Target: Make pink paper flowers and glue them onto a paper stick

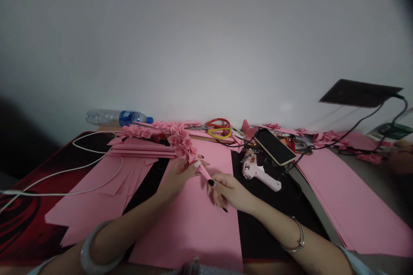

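At the desk (103, 128), against the pale wall (206, 51), the person is holding a chain of pink paper flowers (183, 141) over a pink sheet (190, 234). The left hand (177, 176) is wrapping its fingers around the near end of the chain, just below the last blossoms, with no gap between thumb and paper; that grip is probably sparing the petals while steadying the end. The right hand (232, 191) is pinching the narrow paper tip (204, 172) between thumb and forefinger, its other fingers hanging loosely curled and holding nothing that I can see. The flowers are trailing away toward the wall, perhaps lying there so their length is supported, though I cannot tell whether it is all one piece.

A glue gun (258, 172) is lying on the dark mat (267, 232) beside the right hand, seemingly within reach on purpose, with a phone (275, 147) resting just behind it. Scissors (209, 129) are sitting behind the hands, near the flowers, and a clear bottle (118, 117) is lying on its side along the wall. Loose pink papers (90, 206) are spreading out on the left, apparently to leave the middle for handwork.
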`<state>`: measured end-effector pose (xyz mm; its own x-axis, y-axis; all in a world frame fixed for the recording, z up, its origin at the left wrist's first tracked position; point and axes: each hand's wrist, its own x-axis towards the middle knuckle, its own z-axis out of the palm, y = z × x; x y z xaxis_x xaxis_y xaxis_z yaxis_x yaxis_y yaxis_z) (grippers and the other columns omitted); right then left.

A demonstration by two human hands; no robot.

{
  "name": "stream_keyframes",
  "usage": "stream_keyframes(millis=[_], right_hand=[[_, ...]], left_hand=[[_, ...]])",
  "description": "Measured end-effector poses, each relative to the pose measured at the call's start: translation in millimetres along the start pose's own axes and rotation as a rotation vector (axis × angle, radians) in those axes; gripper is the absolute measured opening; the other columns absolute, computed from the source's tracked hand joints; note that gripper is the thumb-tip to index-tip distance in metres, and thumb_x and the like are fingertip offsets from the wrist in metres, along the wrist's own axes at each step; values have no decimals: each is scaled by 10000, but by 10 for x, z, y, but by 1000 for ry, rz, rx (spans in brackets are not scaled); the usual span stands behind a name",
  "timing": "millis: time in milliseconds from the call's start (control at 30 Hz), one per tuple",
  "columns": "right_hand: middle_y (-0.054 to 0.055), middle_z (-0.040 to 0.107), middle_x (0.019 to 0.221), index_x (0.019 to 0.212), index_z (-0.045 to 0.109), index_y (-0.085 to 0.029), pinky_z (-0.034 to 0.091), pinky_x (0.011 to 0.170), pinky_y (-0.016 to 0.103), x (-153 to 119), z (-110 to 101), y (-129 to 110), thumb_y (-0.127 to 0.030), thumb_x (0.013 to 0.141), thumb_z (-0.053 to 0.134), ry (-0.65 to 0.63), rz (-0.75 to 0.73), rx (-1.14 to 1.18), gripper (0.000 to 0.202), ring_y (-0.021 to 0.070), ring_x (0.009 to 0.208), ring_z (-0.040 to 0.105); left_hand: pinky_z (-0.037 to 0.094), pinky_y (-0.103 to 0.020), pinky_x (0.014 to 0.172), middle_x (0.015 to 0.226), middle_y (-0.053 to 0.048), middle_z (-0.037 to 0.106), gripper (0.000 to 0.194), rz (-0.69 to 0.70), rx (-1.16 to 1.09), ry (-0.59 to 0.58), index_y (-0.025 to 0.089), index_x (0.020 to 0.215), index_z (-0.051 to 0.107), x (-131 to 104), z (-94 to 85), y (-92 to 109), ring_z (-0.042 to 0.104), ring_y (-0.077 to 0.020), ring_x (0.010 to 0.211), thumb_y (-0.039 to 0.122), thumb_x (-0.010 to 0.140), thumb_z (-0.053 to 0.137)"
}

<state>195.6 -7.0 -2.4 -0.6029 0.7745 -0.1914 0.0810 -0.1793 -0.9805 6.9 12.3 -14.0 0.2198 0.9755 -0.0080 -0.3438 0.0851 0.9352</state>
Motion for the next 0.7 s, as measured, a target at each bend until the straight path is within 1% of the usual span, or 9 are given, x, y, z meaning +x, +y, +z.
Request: stream_keyframes(millis=[233, 300, 400, 500, 533, 600, 667, 700], right_hand=[[-42, 555, 451, 760, 531, -164, 319, 315, 172, 0, 1, -4, -645, 823, 546, 2, 6, 10, 485, 65, 307, 434], [-40, 553, 453, 760, 531, -165, 318, 316, 176, 1, -2, 2, -636, 831, 541, -3, 1, 10, 477, 67, 308, 432], [-40, 547, 454, 772, 535, -164, 317, 320, 184, 0, -3, 19, -627, 838, 535, 7, -12, 2, 468, 72, 311, 431], [-56, 522, 447, 835, 554, -158, 294, 326, 188, -13, -7, 23, -619, 853, 512, 37, -47, -23, 463, 72, 310, 401], [-66, 501, 439, 858, 564, -154, 280, 334, 188, -23, -14, 13, -606, 867, 500, 55, -67, -45, 457, 68, 312, 378], [-84, 450, 427, 888, 587, -145, 258, 360, 190, -50, -39, -34, -565, 901, 472, 106, -110, -107, 436, 61, 331, 332], [-88, 414, 439, 888, 606, -141, 254, 394, 196, -86, -86, -120, -524, 930, 450, 159, -141, -182, 415, 62, 366, 316], [-85, 409, 453, 878, 610, -142, 256, 409, 200, -107, -120, -176, -512, 937, 447, 178, -152, -220, 409, 64, 383, 321]], left_hand=[[547, -331, 853, 963, -123, 742, 428, -16, 10, 34, 123, 876, 712, 16, 6, 5, 666, -253, 982, 512, 706, 759], [543, -339, 862, 995, -133, 737, 423, -18, 12, 29, 123, 879, 708, 15, 6, 12, 659, -263, 1011, 514, 722, 745], [526, -366, 900, 1105, -149, 711, 416, -8, 15, -18, 132, 973, 697, 6, 7, 29, 629, -290, 1097, 479, 748, 735], [502, -410, 940, 1189, -147, 681, 454, 0, 13, -54, 160, 1065, 665, 8, 9, 50, 595, -318, 1158, 423, 713, 777], [495, -429, 947, 1206, -144, 673, 466, -6, -6, -44, 170, 1076, 655, 14, 7, 60, 589, -327, 1165, 421, 704, 781], [475, -473, 967, 1208, -138, 672, 457, -61, -115, 3, 180, 1057, 650, 31, -7, 93, 588, -343, 1166, 465, 713, 750], [441, -503, 1003, 1169, -135, 688, 447, -142, -273, 57, 180, 1017, 651, 47, -37, 152, 597, -344, 1157, 546, 761, 656], [426, -501, 1024, 1155, -133, 693, 466, -154, -314, 66, 179, 1008, 651, 53, -57, 192, 598, -334, 1161, 588, 799, 576]])
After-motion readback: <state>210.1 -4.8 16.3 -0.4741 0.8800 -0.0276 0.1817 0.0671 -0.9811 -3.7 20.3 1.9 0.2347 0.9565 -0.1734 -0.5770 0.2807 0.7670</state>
